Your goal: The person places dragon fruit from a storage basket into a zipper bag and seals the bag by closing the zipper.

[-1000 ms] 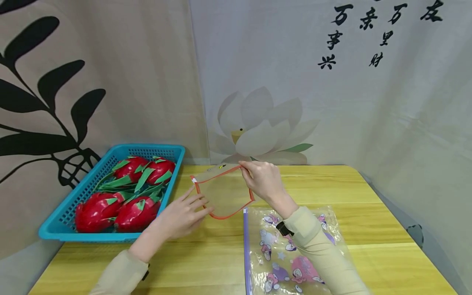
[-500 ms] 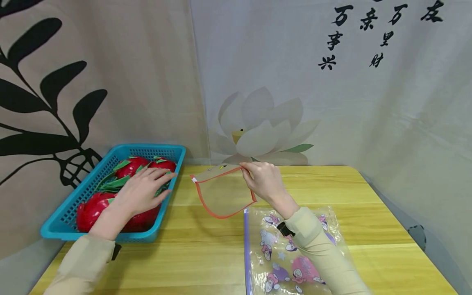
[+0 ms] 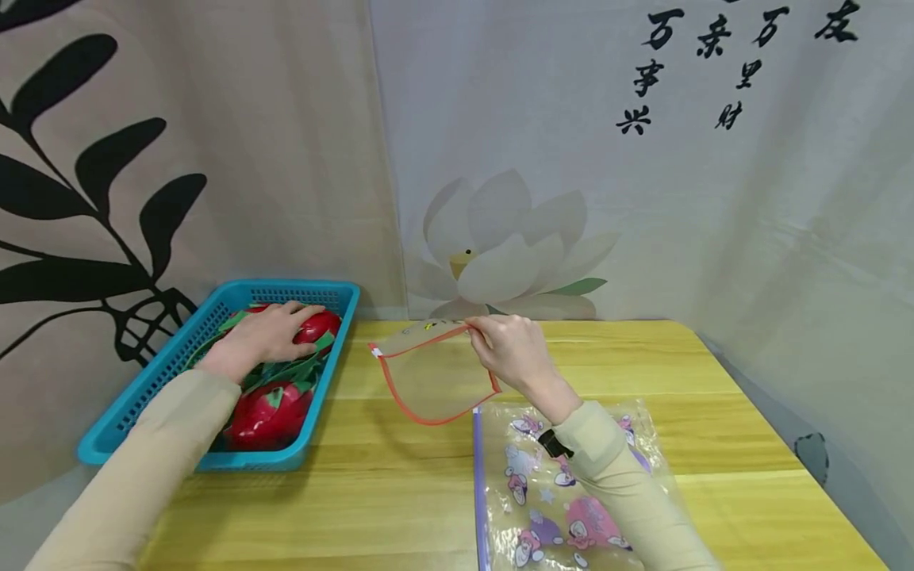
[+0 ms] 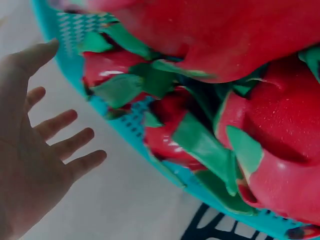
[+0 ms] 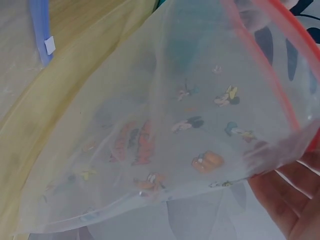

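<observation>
A blue plastic basket (image 3: 250,460) at the left holds several red dragon fruits (image 3: 267,419) with green scales. My left hand (image 3: 264,337) reaches over the back of the basket, fingers extended above the fruit there. Part of that fruit is hidden beneath it. In the left wrist view, the left hand (image 4: 40,145) has its fingers spread, with no fruit between them. My right hand (image 3: 512,349) pinches the rim of a translucent zip bag (image 3: 435,381) with red edging, its mouth held apart. Small cartoon figures on the bag (image 5: 165,125) show in the right wrist view.
A second clear zip bag (image 3: 539,507) with a purple zip strip and pink-purple cartoon prints lies flat under the right forearm. The wooden table (image 3: 385,492) ends at a printed cloth backdrop (image 3: 543,119).
My left hand has left the zip bag's edge and moved left, then farther back over the dragon fruits in the basket. My right hand keeps holding the bag in nearly the same place.
</observation>
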{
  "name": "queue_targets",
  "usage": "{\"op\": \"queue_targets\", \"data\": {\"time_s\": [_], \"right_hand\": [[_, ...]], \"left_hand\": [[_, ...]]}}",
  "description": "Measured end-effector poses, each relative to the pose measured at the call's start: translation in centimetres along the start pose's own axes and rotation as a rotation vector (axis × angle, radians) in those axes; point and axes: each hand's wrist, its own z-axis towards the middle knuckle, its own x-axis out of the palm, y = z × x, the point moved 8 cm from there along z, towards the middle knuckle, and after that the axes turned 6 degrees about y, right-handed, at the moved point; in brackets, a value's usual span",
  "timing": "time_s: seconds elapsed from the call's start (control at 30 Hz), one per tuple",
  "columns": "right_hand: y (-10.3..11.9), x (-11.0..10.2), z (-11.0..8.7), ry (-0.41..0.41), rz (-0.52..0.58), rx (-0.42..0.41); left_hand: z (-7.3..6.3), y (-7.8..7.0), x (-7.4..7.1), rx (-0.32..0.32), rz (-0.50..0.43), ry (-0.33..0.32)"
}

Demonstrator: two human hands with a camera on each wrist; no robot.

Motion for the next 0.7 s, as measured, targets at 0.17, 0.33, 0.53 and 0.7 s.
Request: {"op": "queue_targets", "data": {"time_s": [0.17,0.33,0.53,0.7], "right_hand": [[-0.1,-0.1,0.1,0.009,-0.003,0.008],[-0.2,-0.1,0.1,0.009,-0.003,0.003],[-0.4,-0.2,0.0,-0.004,-0.015,0.011],[-0.6,-0.1,0.0,0.004,-0.009,0.020]], "left_hand": [[2.0,1.3,1.9,-0.045,-0.017,0.047],[3.0,2.3,4.3,-0.055,-0.060,0.081],[3.9,2.2,5.4,-0.047,-0.066,0.056],[4.3,1.9,5.4,-0.018,-0.048,0.026]]}}
